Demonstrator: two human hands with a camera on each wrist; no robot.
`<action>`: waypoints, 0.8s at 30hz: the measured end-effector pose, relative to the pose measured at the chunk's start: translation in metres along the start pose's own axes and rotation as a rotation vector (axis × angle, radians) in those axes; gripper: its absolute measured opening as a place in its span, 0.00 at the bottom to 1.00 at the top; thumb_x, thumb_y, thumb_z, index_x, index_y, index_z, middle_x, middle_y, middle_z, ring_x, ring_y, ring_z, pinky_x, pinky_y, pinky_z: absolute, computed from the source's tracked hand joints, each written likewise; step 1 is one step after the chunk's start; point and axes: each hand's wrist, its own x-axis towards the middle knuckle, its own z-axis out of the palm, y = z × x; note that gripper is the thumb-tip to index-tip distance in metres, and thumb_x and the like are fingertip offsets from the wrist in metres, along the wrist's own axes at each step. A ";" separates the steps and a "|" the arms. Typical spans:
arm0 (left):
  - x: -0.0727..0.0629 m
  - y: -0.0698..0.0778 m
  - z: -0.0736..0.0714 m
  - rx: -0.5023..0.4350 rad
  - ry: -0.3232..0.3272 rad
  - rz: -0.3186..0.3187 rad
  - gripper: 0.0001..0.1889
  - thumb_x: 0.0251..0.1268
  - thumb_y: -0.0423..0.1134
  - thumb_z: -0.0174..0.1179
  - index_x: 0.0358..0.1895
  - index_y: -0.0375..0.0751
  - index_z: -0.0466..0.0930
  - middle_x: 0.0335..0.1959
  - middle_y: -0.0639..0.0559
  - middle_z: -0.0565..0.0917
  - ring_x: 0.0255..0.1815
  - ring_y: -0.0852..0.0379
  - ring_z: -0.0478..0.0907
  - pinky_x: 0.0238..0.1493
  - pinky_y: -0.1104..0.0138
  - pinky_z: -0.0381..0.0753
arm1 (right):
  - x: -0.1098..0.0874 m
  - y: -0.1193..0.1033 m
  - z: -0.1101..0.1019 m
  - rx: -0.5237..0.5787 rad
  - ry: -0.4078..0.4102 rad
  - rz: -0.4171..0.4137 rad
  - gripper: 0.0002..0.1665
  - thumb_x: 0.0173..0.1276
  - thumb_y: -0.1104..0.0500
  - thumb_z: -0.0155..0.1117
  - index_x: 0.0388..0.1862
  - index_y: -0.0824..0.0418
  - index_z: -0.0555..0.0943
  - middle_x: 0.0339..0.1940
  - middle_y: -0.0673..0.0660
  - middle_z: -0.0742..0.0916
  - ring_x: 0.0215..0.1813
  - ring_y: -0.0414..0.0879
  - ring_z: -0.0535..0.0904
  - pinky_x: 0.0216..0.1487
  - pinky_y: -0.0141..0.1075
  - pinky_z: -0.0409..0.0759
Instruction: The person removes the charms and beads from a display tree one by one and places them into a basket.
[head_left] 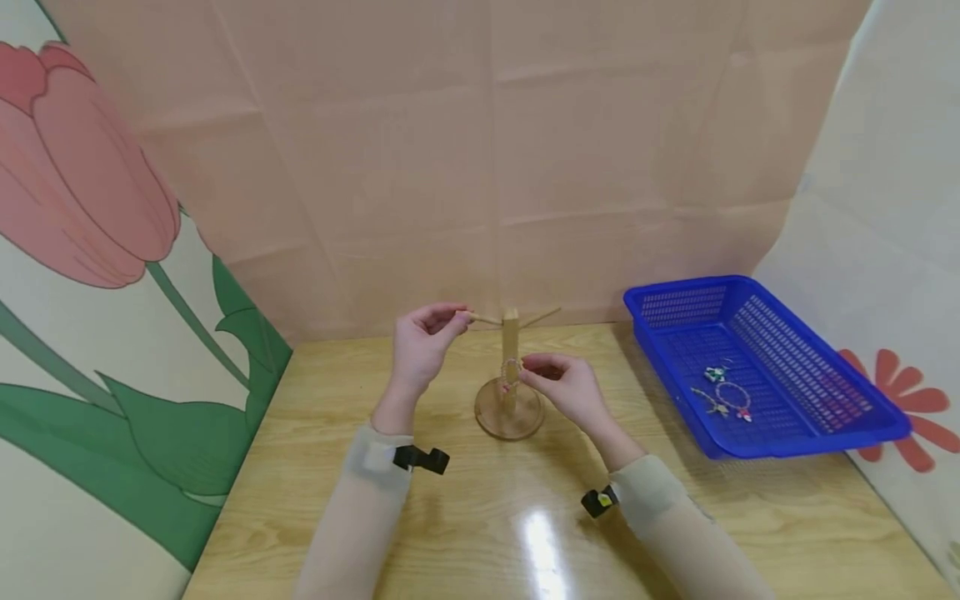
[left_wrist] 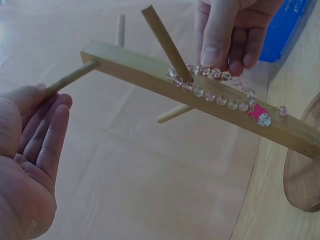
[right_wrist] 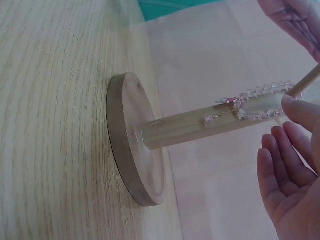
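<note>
A wooden rack with an upright post [head_left: 511, 337], several round pegs and a disc base [head_left: 491, 421] stands on the table. My left hand [head_left: 420, 350] pinches the end of an upper peg [left_wrist: 72, 79] between thumb and forefinger. A bracelet of clear pinkish beads [left_wrist: 210, 96] loops around a lower peg [left_wrist: 167, 42] and lies along the post. Its pink-and-white character charm [left_wrist: 261, 116] dangles toward the base. With thumb and fingertips, my right hand [head_left: 566, 387] pinches the bracelet near that peg; in the right wrist view the thumb partly covers the beads.
To the right, a blue plastic basket [head_left: 667, 387] holds another beaded bracelet [head_left: 733, 385] and small charm pieces [head_left: 715, 374]. Behind the table [head_left: 322, 417] hangs a pinkish-tan sheet [head_left: 390, 167]. Flower-printed panels [head_left: 90, 175] border both sides.
</note>
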 end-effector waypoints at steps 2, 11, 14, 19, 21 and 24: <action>0.000 0.000 0.000 -0.006 0.000 0.002 0.09 0.71 0.24 0.68 0.50 0.20 0.86 0.44 0.35 0.91 0.42 0.54 0.91 0.49 0.62 0.93 | 0.000 0.000 0.001 0.003 0.007 -0.001 0.18 0.69 0.51 0.81 0.52 0.59 0.91 0.48 0.55 0.93 0.46 0.48 0.89 0.48 0.32 0.90; 0.000 -0.001 0.000 -0.011 -0.002 -0.005 0.12 0.72 0.25 0.69 0.51 0.16 0.83 0.43 0.40 0.92 0.41 0.56 0.92 0.49 0.62 0.93 | 0.000 -0.002 0.007 0.012 0.040 -0.040 0.13 0.68 0.56 0.82 0.48 0.59 0.93 0.45 0.54 0.94 0.45 0.48 0.91 0.46 0.31 0.91; 0.000 -0.001 0.000 -0.021 0.002 -0.013 0.13 0.72 0.25 0.69 0.52 0.14 0.82 0.43 0.38 0.92 0.41 0.54 0.92 0.48 0.62 0.93 | 0.000 -0.004 0.008 0.011 0.050 -0.048 0.13 0.68 0.55 0.82 0.48 0.59 0.93 0.44 0.53 0.94 0.44 0.48 0.91 0.46 0.31 0.91; 0.001 0.000 0.001 -0.022 0.003 -0.019 0.14 0.72 0.25 0.69 0.52 0.15 0.83 0.43 0.39 0.92 0.41 0.54 0.92 0.48 0.61 0.93 | -0.001 -0.005 0.009 -0.002 0.064 -0.056 0.13 0.68 0.53 0.82 0.47 0.57 0.93 0.43 0.52 0.94 0.44 0.47 0.91 0.44 0.31 0.91; 0.000 0.000 0.001 -0.020 0.004 -0.020 0.13 0.72 0.25 0.69 0.52 0.16 0.83 0.43 0.40 0.92 0.41 0.54 0.92 0.49 0.61 0.93 | 0.000 -0.004 0.009 -0.014 0.070 -0.060 0.12 0.69 0.54 0.81 0.47 0.57 0.93 0.43 0.52 0.94 0.43 0.46 0.91 0.44 0.31 0.91; 0.000 -0.001 0.001 -0.026 0.006 -0.021 0.12 0.72 0.25 0.69 0.51 0.16 0.83 0.42 0.41 0.92 0.41 0.54 0.92 0.49 0.61 0.93 | 0.000 -0.004 0.010 -0.030 0.077 -0.065 0.10 0.69 0.55 0.81 0.46 0.57 0.94 0.42 0.52 0.94 0.42 0.46 0.91 0.43 0.30 0.91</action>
